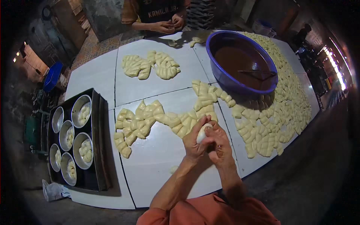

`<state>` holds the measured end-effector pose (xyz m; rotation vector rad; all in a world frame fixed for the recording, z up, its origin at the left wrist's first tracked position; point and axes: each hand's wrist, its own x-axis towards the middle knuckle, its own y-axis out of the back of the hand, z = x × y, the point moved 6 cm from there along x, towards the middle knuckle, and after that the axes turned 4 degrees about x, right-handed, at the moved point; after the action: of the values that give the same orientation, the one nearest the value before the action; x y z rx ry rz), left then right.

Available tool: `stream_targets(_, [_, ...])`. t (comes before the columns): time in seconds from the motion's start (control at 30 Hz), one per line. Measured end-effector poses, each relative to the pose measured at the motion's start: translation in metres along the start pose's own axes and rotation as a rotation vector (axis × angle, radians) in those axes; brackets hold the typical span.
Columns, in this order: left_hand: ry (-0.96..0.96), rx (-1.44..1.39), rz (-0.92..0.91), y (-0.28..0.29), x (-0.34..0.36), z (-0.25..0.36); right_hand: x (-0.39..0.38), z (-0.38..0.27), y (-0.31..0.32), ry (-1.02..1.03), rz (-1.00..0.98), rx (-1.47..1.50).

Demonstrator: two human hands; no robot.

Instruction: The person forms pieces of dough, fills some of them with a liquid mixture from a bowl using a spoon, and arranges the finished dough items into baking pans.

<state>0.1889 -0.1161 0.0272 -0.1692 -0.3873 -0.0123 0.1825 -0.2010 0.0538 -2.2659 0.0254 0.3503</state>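
Observation:
Between my two hands, above the white tiled table point(150, 176), is a smooth pale ball of dough point(203, 134). My left hand point(193, 140) curls round its left side. The fingers of my right hand point(219, 144) press on it from the right, and a ring shows on one finger. Just beyond my hands lies a patchy sheet of cut dough pieces point(172, 122), joined edge to edge. A small scrap of dough point(173, 169) rests on the table left of my forearms.
At left, a black tray point(98, 142) holds several round metal tins, most with dough pieces inside. A purple basin point(212, 56) of brown liquid stands at the far right, beside a wide spread of dough pieces point(288, 93). Two dough patches point(137, 66) lie farther back. Another person's hands point(168, 26) work across the table.

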Motion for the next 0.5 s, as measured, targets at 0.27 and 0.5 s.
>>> stream_targets(0.27, [0.36,-0.253,-0.148,-0.033,0.007,-0.035,0.053,-0.072,0.016,0.107,-0.084,-0.148])
stream_targets(0.5, [0.659,0.063,-0.17,0.02,-0.004,-0.028,0.172,-0.238,0.084,0.403,0.118,-1.248])
